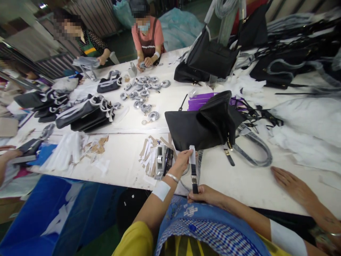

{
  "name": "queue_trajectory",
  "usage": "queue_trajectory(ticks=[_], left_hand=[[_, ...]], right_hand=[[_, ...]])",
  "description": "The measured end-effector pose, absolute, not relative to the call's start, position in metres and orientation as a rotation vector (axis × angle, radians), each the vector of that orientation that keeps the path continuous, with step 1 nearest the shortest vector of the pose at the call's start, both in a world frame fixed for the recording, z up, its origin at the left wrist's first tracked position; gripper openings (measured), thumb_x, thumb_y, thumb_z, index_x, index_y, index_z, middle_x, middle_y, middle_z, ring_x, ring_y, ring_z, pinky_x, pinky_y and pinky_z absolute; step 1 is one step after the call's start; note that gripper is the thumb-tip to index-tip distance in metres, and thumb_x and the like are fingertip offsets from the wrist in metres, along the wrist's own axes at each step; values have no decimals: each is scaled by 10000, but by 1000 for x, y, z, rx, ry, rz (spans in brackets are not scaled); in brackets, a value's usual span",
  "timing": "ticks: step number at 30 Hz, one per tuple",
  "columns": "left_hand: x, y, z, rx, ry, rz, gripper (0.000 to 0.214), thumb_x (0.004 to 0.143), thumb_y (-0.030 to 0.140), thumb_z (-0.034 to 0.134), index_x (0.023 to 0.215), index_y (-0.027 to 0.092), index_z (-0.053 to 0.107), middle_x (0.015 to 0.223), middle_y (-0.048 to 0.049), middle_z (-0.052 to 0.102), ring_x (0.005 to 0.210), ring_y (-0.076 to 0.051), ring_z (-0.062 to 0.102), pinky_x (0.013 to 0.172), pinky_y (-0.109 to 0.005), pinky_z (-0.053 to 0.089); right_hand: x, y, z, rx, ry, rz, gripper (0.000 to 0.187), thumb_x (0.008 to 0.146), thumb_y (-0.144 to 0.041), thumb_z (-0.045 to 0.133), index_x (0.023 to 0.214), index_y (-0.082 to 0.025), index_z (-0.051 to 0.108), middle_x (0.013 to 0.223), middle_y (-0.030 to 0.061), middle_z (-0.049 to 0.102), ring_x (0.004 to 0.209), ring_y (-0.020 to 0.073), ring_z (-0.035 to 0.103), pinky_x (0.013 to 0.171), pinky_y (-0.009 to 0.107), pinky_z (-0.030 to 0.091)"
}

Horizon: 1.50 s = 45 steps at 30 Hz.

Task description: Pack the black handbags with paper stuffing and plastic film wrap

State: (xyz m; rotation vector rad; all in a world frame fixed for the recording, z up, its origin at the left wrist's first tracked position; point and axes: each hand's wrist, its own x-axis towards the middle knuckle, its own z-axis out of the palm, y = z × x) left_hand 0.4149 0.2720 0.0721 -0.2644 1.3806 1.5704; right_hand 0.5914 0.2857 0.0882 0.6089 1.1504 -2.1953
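A black strap [193, 174] with a white-wrapped top end is stretched between my two hands at the near table edge. My left hand [183, 160], with a bracelet on the wrist, pinches the strap's upper end. My right hand [205, 194] is closed on its lower end, close to my blue apron. Just behind the strap a black handbag [202, 124] lies on its side on the white table [234, 177], and its grey-wrapped handle [255, 151] loops out to the right.
A tape dispenser [163, 160] and paper scraps [147, 156] lie left of my left hand. Another person's hand [290, 185] rests flat at the right. Wrapped rings [144, 93], black bags [85, 113] and white wrapping [306, 131] cover the table. Two people work at the far side.
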Motion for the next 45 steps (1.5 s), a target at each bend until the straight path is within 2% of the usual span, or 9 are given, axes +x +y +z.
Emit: queue_trajectory(ticks=[8,14,22,27,30,34,37,40,45], left_hand=[[414,250,42,-164,1507,1450,376,775,496,708,874,137,658,777,-61,688,694,-160,646,657,-282,512],[425,221,37,34,1568,1413,346,741,344,758,1014,148,674,1010,-123,712,920,-220,669,802,-334,523],[370,219,40,193,1880,1545,477,774,217,695,1234,157,582,1335,-150,579,1249,-261,537,1099,-382,359],[355,232,50,271,1898,1573,522,788,237,671,1289,174,540,1375,-144,546,1258,-269,529,1100,-392,367],[362,245,57,318,1813,1553,440,791,291,659,1213,185,587,1304,-139,604,1192,-264,580,1019,-385,446],[381,261,72,322,1711,1496,415,758,352,674,1126,166,628,1213,-165,653,1074,-279,639,840,-364,520],[391,266,84,299,1693,1496,394,742,354,682,1080,154,657,1151,-158,680,977,-255,670,771,-328,517],[391,265,97,250,1703,1542,340,726,364,690,986,145,690,1042,-144,711,869,-239,687,705,-314,505],[380,245,121,122,1750,1678,300,707,385,691,894,153,717,916,-117,726,775,-216,678,661,-305,481]], right_hand=[[617,257,36,1097,1332,-2051,464,637,-628,717,761,-182,678,771,76,738,723,222,691,716,348,513],[630,260,25,1304,1599,-1940,367,608,-571,700,604,-210,630,653,82,710,618,247,664,596,374,503],[582,349,37,1812,2155,-1916,539,760,-567,529,1111,-164,596,1125,165,681,1017,285,659,867,439,529],[544,420,61,2117,2644,-1606,733,802,-523,557,1417,-166,378,1517,177,357,1403,322,305,1140,520,259],[529,451,74,2025,2978,-1156,892,787,-500,621,1505,-142,231,1578,194,230,1455,338,174,1164,524,183],[514,475,77,1881,3035,-812,1010,774,-525,642,1538,-122,118,1541,227,300,1407,382,289,1109,542,274],[516,491,78,1787,2934,-914,933,836,-529,550,1555,-146,95,1370,210,533,1186,366,559,942,488,451],[523,524,88,1758,2770,-867,689,895,-525,403,1509,-224,319,1084,165,700,859,355,686,738,470,500],[505,612,143,1699,2961,-546,626,817,-587,403,1294,-243,620,979,241,709,792,406,662,685,535,479]])
